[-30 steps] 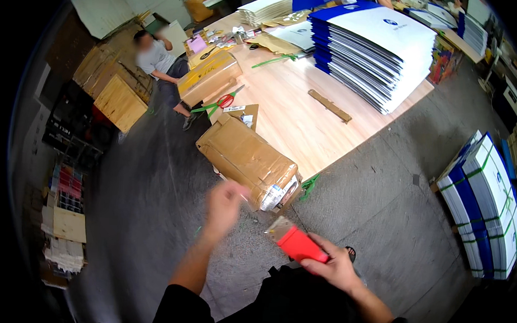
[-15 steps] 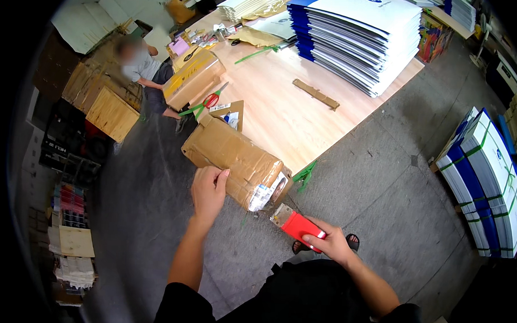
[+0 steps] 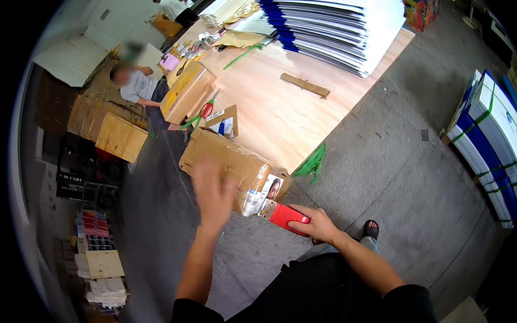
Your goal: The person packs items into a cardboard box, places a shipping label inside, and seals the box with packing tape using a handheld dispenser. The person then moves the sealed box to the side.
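Observation:
A long brown cardboard box (image 3: 244, 156), wrapped in clear tape, lies tilted at the table's near corner. A white label and a picture sit at its right end. My left hand (image 3: 212, 197) is in front of the box's near side, smeared by motion; its fingers cannot be made out clearly. My right hand (image 3: 320, 225) is closed around a red-handled tool with a flat metal head (image 3: 289, 218). The metal head meets or overlaps the box's labelled end; whether it touches cannot be told.
On the wooden table (image 3: 261, 109) are scissors (image 3: 207, 109), a flat cardboard strip (image 3: 305, 85), another box (image 3: 186, 92) and a tall stack of white-blue boards (image 3: 327, 32). Green strapping (image 3: 313, 163) hangs off the edge. Strapped boards (image 3: 492, 148) stand right. A person (image 3: 139, 84) sits far left.
The red tool in my right hand has moved up and left to the box's labelled end. My left hand, earlier closed against the box, now blurs in motion. The view has shifted.

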`<state>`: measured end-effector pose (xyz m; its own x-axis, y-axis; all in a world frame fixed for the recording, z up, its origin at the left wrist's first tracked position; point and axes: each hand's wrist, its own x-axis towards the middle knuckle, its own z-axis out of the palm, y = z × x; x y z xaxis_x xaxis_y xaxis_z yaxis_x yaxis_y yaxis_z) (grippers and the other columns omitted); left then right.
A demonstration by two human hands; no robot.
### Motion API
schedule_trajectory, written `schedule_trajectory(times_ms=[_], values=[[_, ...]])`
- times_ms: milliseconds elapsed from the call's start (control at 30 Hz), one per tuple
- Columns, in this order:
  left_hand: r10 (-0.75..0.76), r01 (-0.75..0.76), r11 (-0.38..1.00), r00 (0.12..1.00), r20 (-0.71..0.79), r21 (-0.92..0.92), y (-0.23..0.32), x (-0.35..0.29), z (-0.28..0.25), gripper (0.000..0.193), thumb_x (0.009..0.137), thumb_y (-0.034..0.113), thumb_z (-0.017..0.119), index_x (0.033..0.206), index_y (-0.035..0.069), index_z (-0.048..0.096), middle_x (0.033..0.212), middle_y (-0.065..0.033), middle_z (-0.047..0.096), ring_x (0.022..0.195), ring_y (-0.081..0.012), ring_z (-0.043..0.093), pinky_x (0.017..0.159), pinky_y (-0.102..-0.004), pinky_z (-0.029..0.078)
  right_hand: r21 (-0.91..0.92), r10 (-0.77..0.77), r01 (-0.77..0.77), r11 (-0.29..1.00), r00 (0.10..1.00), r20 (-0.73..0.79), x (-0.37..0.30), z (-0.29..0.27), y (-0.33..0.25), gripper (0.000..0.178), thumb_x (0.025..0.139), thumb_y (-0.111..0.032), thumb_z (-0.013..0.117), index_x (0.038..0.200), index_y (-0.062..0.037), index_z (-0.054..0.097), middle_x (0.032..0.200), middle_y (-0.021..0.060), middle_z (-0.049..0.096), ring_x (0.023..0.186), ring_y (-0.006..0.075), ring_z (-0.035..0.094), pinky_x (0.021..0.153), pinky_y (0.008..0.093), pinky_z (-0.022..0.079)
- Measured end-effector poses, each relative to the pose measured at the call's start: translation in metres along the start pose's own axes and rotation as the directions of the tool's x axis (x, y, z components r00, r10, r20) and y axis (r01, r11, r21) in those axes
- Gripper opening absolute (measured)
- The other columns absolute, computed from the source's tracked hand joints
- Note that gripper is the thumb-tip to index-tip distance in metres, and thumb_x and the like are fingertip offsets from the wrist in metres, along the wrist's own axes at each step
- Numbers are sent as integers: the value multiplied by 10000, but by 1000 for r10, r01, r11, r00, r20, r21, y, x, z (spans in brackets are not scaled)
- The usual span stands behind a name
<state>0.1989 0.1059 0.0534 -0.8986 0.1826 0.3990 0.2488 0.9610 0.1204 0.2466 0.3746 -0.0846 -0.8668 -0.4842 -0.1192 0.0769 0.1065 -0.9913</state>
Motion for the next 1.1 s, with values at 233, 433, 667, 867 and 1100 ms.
schedule_trajectory(times_ms=[233, 433, 667, 867, 1100], values=[[120, -145, 985, 966, 231, 96, 41, -18, 19, 862, 870, 312, 702, 1528, -35, 268, 1597, -255, 244, 1475, -473, 198, 1157, -678, 105, -91, -103, 96, 991, 992, -76, -13, 6, 14, 626, 885, -511, 678, 1335, -83, 604, 976, 239, 711, 875, 399, 702, 839, 435, 557], [129, -155, 983, 966, 225, 102, 40, -21, 20, 867, 866, 298, 715, 1532, -26, 264, 1592, -247, 256, 1482, -460, 194, 1154, -688, 100, -189, -112, 87, 978, 986, -127, -21, 3, 35, 593, 894, -543, 638, 1292, -103, 633, 934, 233, 713, 848, 404, 701, 809, 473, 556], [205, -194, 976, 972, -112, 99, 27, -47, 51, 743, 838, 224, 783, 1431, -18, 407, 1546, -237, 345, 1463, -424, 279, 1163, -666, 162, -785, 48, -95, 613, 995, -82, 0, 24, -14, 326, 905, -299, 614, 1102, -58, 712, 921, 182, 741, 838, 333, 733, 680, 456, 572], [-101, 29, 988, 864, -492, -153, 25, -68, 78, 982, 710, 223, 903, 1470, -31, 335, 1510, -267, 362, 1416, -422, 345, 1177, -588, 244, -696, 389, -295, 654, 921, -25, -60, -27, 16, 413, 859, -376, 667, 1041, -8, 706, 1001, 216, 727, 950, 342, 718, 795, 447, 568], [-607, 545, 773, 785, -126, -324, 16, -146, 194, 1055, 683, 265, 917, 1479, -59, 304, 1500, -344, 312, 1387, -457, 351, 1158, -520, 292, -493, 448, -519, 698, 854, -265, -103, -45, 41, 526, 878, -527, 633, 1074, -44, 702, 1036, 253, 704, 1004, 413, 676, 898, 490, 527]])
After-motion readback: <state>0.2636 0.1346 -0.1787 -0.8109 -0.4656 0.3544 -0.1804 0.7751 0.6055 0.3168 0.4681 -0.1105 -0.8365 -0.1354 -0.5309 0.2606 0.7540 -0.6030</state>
